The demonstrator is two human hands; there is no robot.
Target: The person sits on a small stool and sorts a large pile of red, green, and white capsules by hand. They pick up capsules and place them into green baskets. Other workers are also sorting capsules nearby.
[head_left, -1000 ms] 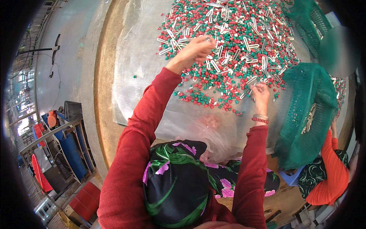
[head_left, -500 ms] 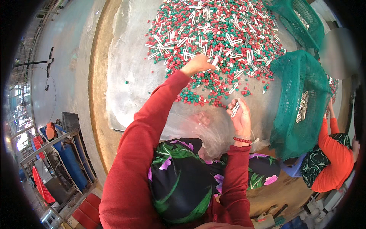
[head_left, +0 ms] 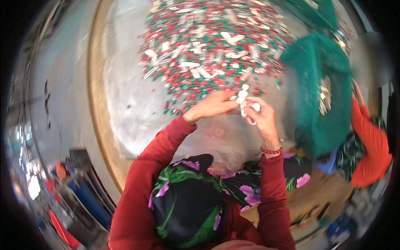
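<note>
Several silvery slotted metal strips (head_left: 242, 96) stick up between my two hands, blurred by motion. My right hand (head_left: 262, 118), with a red bead bracelet at the wrist, is closed around some of them. My left hand (head_left: 211, 104) reaches in from the left, its fingertips closed at the strips beside the right hand; exactly which piece it grips is smeared. Just beyond lies a wide heap of small red and green pointed chips (head_left: 196, 79), with many more slotted strips scattered through it.
Clear plastic sheeting (head_left: 129, 91) covers the worktop under the heap. To the right stands a green mesh-lined basket (head_left: 310, 116) with strips in it, another green basket (head_left: 321, 10) behind. A co-worker in orange-red sleeves (head_left: 368, 146) sits at far right. A wooden edge (head_left: 93, 83) borders the left.
My left hand has drawn back from the heap toward me and met the right hand, with strips now between them. The whole view has shifted, and the heap appears farther up and left.
</note>
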